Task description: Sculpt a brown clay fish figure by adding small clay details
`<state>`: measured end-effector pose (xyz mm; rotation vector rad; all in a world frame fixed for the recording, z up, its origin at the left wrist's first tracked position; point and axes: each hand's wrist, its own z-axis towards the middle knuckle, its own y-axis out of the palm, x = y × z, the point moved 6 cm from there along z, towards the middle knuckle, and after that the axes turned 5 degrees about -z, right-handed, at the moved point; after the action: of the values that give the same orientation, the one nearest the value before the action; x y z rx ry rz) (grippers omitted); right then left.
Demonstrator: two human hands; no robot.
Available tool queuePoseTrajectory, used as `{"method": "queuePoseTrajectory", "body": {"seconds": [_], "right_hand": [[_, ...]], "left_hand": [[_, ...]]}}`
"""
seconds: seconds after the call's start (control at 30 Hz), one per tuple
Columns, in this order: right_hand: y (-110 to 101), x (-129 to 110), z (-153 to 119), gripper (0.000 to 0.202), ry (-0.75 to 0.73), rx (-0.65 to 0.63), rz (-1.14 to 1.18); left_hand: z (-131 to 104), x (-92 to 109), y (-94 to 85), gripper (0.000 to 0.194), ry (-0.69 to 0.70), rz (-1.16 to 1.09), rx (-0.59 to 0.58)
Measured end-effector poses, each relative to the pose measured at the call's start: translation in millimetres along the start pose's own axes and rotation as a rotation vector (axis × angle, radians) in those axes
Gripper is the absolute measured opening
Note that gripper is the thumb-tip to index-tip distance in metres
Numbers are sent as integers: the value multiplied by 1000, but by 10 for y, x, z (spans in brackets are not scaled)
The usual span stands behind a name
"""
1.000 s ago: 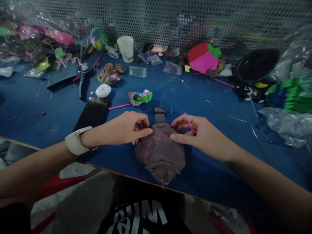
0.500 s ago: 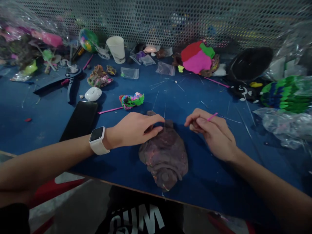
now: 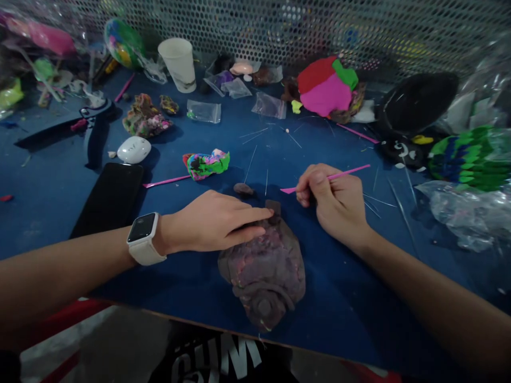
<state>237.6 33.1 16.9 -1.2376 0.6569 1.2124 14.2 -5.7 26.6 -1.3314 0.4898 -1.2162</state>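
Observation:
A brownish-grey clay model (image 3: pixel 267 260) with layered ridges and a round knob lies at the table's front edge. My left hand (image 3: pixel 217 221) rests over its upper left side, forefinger stretched to a small square tab (image 3: pixel 273 206) at the top, thumb lower on the clay. Some of its fingers are hidden beneath the hand. My right hand (image 3: pixel 335 199) is closed around a slim pink modelling tool (image 3: pixel 351 171), whose flat tip points left, just above and right of the tab, apart from the clay. A small brown clay lump (image 3: pixel 243 189) lies beyond my left hand.
A black phone (image 3: pixel 107 199), a white case (image 3: pixel 134 149) and a multicoloured clay piece (image 3: pixel 207 164) lie to the left. Behind stand a paper cup (image 3: pixel 178 64) and a red-pink-green clay form (image 3: pixel 325 88). Clear plastic wrap (image 3: pixel 459 213) and thin clear strands lie at right.
The pink tool, mostly hidden in my right hand before, now shows at full length with its tip pointing left. My left fingers have settled lower onto the clay. The view has shifted slightly.

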Motion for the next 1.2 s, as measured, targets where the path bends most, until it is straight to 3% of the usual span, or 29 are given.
{"method": "queuePoseTrajectory", "body": {"seconds": [0.13, 0.33, 0.6, 1.2], "right_hand": [[52, -42, 26, 35, -37, -134, -21], [49, -67, 20, 15, -112, -170, -66], [115, -218, -97, 32, -298, -231, -274], [86, -210, -135, 26, -261, -269, -273]], "left_hand": [[-12, 27, -17, 43, 41, 26, 30], [-21, 43, -29, 43, 80, -5, -12], [-9, 48, -15, 42, 77, 32, -57], [-37, 7, -18, 47, 54, -16, -86]]}}
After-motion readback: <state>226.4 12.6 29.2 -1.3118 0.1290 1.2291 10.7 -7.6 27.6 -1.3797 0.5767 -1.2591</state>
